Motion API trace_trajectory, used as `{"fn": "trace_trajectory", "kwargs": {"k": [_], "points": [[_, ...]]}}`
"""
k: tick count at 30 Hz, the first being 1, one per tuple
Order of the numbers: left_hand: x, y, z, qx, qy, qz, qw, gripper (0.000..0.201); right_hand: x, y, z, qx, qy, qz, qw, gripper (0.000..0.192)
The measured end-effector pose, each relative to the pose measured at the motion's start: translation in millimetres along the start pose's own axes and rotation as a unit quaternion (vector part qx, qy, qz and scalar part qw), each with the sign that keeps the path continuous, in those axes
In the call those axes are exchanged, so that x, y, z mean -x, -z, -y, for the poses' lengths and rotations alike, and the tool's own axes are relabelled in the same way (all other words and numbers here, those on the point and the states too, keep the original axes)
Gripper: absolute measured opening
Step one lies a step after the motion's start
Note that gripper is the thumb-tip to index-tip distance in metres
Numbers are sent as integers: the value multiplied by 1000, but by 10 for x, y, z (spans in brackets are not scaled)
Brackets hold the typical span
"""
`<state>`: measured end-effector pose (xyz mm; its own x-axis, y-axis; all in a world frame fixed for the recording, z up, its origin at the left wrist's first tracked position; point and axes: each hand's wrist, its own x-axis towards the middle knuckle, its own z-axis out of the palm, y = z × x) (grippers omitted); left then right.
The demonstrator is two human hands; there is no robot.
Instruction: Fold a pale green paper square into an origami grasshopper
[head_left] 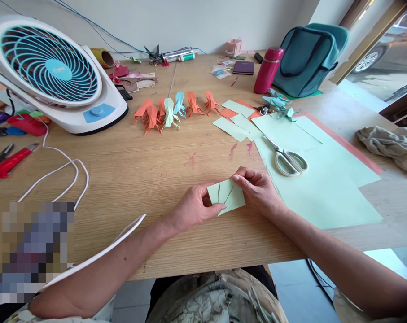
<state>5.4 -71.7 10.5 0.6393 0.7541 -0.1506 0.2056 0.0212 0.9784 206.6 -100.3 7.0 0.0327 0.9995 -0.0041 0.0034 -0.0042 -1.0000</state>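
A small piece of pale green paper [235, 199] with crease lines or folded flaps is held between both my hands above the near part of the table. My left hand [200, 207] pinches its left side, thumb on the front face. At the upper right edge my right hand [255, 186] grips it between thumb and fingers. Beyond them stands a row of folded paper figures in orange [152, 119], pale green [169, 113] and light blue [179, 104]. Scissors [289, 161] with white handles lie on large pale green sheets [324, 193] to the right.
Cut paper strips [232, 129] lie past my right hand, near blue folded figures [277, 102]. A pink flask [269, 71] and teal bag [306, 60] stand behind. On the left are a fan [55, 67], a white cable [77, 166] and red-handled pliers [11, 163].
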Motion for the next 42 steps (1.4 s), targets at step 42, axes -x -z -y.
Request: {"fn": "trace_trajectory", "kwargs": {"k": [42], "points": [[-44,67,-86,50,64,12,997,30,4,-34,76,112,-22,86,990,49]]}}
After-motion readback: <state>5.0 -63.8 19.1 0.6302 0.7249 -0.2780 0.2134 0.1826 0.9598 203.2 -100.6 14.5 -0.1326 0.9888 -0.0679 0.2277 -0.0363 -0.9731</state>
